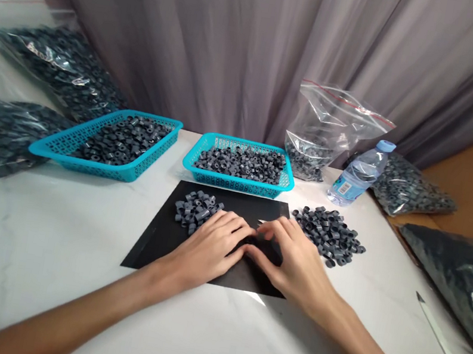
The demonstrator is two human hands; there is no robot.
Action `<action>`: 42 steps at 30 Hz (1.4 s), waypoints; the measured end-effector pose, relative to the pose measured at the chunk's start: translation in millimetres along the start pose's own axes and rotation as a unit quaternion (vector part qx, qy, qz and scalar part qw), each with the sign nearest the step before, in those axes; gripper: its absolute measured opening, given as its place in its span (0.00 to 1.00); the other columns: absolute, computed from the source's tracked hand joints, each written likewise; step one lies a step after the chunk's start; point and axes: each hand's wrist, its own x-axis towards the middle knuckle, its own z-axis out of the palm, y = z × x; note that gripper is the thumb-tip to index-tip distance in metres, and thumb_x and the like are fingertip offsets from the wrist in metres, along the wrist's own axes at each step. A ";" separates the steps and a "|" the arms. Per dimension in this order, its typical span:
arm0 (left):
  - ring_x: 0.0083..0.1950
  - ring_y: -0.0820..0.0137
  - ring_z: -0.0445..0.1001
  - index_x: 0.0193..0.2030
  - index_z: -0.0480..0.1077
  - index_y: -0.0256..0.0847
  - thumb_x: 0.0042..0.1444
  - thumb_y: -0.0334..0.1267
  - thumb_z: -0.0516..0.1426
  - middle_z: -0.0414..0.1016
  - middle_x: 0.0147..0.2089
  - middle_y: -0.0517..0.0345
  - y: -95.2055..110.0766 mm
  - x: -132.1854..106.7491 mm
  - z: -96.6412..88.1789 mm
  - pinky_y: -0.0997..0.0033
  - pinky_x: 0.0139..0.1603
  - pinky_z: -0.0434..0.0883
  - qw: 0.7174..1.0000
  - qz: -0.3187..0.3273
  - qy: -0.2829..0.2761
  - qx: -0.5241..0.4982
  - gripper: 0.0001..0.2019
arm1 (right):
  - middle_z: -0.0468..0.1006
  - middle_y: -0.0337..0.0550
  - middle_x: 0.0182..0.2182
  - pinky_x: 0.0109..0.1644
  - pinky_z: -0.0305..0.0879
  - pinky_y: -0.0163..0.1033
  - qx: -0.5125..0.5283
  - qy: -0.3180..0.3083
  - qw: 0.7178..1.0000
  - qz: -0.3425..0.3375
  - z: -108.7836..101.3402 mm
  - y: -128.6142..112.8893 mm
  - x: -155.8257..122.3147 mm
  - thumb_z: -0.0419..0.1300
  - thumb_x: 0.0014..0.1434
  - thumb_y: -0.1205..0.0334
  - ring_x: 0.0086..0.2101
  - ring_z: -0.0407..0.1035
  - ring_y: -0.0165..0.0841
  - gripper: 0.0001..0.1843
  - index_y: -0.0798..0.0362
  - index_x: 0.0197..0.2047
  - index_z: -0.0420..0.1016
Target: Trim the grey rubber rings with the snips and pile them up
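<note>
Above a black mat [152, 247], my left hand [217, 240] and my right hand [295, 259] meet at the fingertips. The thumb and fingers of each hand curl together around a small spot. Whatever lies between them is hidden and too dark to make out. A thin pale tip [261, 223] shows by my right fingers. Beside my left fingers lies a heap of small dark grey ring-shaped pieces [195, 209] on the mat. A second pile of grey rings [331, 235] is right of my right hand, on the white table.
Two turquoise baskets, one at the back left [128, 174] and one at the back middle [237, 184], hold many rings. Clear bags [56, 62] stand left; another bag [313, 153] and a water bottle [357, 176] stand back right. A pale strip [447, 351] lies right.
</note>
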 end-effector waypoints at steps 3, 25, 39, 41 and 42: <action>0.52 0.59 0.71 0.52 0.72 0.39 0.69 0.33 0.52 0.76 0.49 0.50 0.4 -0.1 -0.6 0.55 0.58 0.65 1.000 -0.002 0.003 0.002 0.10 | 0.75 0.44 0.42 0.45 0.69 0.44 0.100 -0.043 0.994 0.022 5.1 1.6 -3.0 0.62 0.66 0.62 0.42 0.69 0.38 0.09 0.49 0.49 0.68; 0.48 0.65 0.77 0.47 0.76 0.43 0.66 0.43 0.57 0.81 0.45 0.58 5.0 10.9 -17.9 0.67 0.50 0.70 0.892 -0.154 0.063 -0.421 0.10 | 0.76 0.43 0.40 0.42 0.73 0.41 0.288 0.058 0.955 0.040 -3.8 -1.3 4.5 0.61 0.66 0.60 0.36 0.71 0.33 0.08 0.50 0.48 0.71; 0.46 0.68 0.78 0.47 0.76 0.40 0.65 0.42 0.58 0.80 0.45 0.55 6.3 13.2 -18.4 0.68 0.49 0.72 0.831 -0.174 0.057 -0.525 0.10 | 0.74 0.44 0.41 0.41 0.72 0.42 0.248 0.084 0.965 0.015 -8.0 -2.8 5.2 0.59 0.68 0.64 0.38 0.70 0.34 0.05 0.49 0.46 0.76; 0.46 0.68 0.77 0.47 0.76 0.40 0.65 0.43 0.59 0.80 0.45 0.55 7.5 13.5 -20.5 0.68 0.50 0.72 0.825 -0.176 0.055 -0.534 0.10 | 0.74 0.44 0.41 0.41 0.71 0.41 0.250 0.087 0.964 0.013 -8.1 -3.5 5.2 0.59 0.68 0.64 0.38 0.70 0.34 0.05 0.49 0.46 0.75; 0.47 0.68 0.77 0.47 0.76 0.41 0.64 0.43 0.60 0.80 0.46 0.55 8.0 13.6 -21.5 0.69 0.50 0.72 0.821 -0.176 0.053 -0.540 0.10 | 0.74 0.44 0.41 0.41 0.71 0.41 0.250 0.091 0.964 0.011 -8.4 -4.0 5.1 0.60 0.68 0.65 0.37 0.70 0.34 0.05 0.49 0.46 0.75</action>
